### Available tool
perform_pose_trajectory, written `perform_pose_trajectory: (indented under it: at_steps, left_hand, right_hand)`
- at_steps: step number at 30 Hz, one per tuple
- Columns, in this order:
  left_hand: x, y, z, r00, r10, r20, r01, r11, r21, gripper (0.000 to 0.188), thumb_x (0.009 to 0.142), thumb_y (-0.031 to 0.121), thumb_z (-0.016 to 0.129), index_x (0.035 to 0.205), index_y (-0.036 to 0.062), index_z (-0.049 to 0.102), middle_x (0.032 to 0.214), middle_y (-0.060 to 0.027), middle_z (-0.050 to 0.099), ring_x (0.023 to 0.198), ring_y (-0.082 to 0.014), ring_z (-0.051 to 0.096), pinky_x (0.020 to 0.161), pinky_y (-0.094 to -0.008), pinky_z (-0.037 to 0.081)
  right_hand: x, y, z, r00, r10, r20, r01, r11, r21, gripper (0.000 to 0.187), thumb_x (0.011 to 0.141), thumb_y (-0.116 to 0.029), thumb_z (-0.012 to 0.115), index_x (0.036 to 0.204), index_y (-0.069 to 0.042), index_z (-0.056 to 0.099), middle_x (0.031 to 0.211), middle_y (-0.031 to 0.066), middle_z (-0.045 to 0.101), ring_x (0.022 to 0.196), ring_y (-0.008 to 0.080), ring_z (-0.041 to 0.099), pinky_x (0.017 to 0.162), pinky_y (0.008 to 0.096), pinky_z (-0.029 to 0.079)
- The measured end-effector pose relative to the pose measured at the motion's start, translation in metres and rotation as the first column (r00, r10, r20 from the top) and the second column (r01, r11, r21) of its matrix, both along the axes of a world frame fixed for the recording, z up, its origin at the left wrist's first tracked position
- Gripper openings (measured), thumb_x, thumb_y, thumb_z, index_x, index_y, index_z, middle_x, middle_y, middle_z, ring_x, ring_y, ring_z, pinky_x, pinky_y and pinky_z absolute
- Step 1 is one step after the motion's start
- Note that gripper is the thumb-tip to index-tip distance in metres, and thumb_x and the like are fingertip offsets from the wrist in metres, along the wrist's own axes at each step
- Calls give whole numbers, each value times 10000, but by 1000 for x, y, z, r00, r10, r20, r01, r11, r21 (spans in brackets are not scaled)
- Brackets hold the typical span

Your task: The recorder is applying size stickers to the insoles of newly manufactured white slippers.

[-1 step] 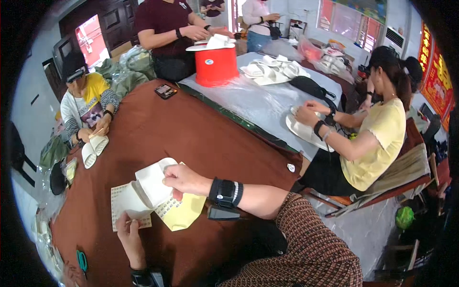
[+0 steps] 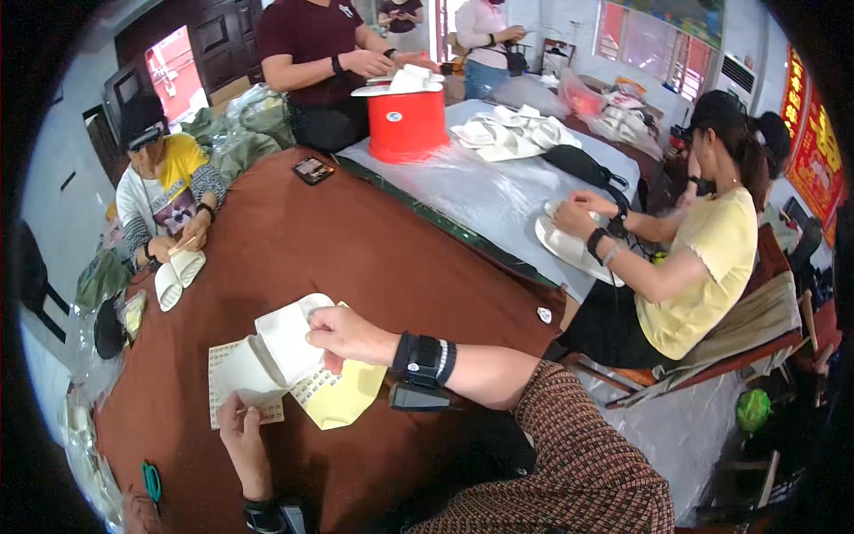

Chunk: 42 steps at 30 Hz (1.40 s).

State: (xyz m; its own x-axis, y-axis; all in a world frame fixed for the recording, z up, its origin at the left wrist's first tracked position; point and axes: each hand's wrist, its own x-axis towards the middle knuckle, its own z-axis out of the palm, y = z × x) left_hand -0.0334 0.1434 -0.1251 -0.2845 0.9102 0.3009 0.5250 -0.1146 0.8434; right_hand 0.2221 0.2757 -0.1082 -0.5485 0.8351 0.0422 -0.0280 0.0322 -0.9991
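On the brown tablecloth [image 2: 356, 240] my right hand [image 2: 342, 336] grips the edge of a white flat slipper [image 2: 283, 343] that lies bent over a cream printed sheet [image 2: 233, 378]. My left hand [image 2: 242, 438] comes up from below and pinches the near edge of that sheet. A pale yellow piece [image 2: 345, 399] lies partly under the slipper and my right wrist, which wears a black band [image 2: 422, 360].
A person at the left holds white slippers [image 2: 178, 271]. A phone [image 2: 313, 169] and a red bucket [image 2: 407, 120] stand farther back, beside a pile of white slippers [image 2: 507, 133]. Another seated person [image 2: 703, 267] works at the right. Green scissors [image 2: 151, 481] lie near left.
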Motion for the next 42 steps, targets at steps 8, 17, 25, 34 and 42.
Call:
perform_pose_trajectory:
  at_steps: [8,17,25,34,42]
  left_hand:
    - [0,0,-3,968,45,-246,-28,997,71,383,944,146,639,1230,-105,588,1170,-204,589,1086,-310,584,958,-376,466]
    - [-2,1,-1,998,54,-12,-49,957,286,321,961,99,632,1249,-37,595,1152,-126,618,1038,-217,602,921,-346,487]
    - [-15,12,-18,990,39,134,-80,946,315,379,931,83,648,1296,2,587,1153,-108,635,1011,-174,598,871,-312,503]
    - [-22,10,-18,974,84,-212,-22,959,281,324,942,149,637,1228,-4,623,1078,-137,678,955,-218,660,818,-334,533]
    - [-22,13,-31,867,-85,-491,142,987,80,329,877,236,722,1118,17,673,1051,-191,679,954,-309,665,784,-369,542]
  right_hand:
    - [2,-7,12,1000,5,-23,-5,1000,-11,201,953,-153,577,874,31,560,690,75,597,523,139,626,454,288,517]
    - [7,-3,12,965,-89,-245,71,994,-82,174,934,-123,614,970,47,608,829,71,617,547,130,593,492,285,515]
    - [19,8,21,887,-257,-384,201,963,-180,173,939,-111,609,1015,45,599,772,45,582,566,101,541,521,290,519]
    - [54,58,3,725,-539,-429,481,842,-245,99,947,-80,581,973,15,588,756,42,568,603,137,552,567,321,538]
    - [76,81,-7,734,-568,-372,560,816,-142,71,910,-10,554,948,44,580,880,109,620,813,213,659,739,368,586]
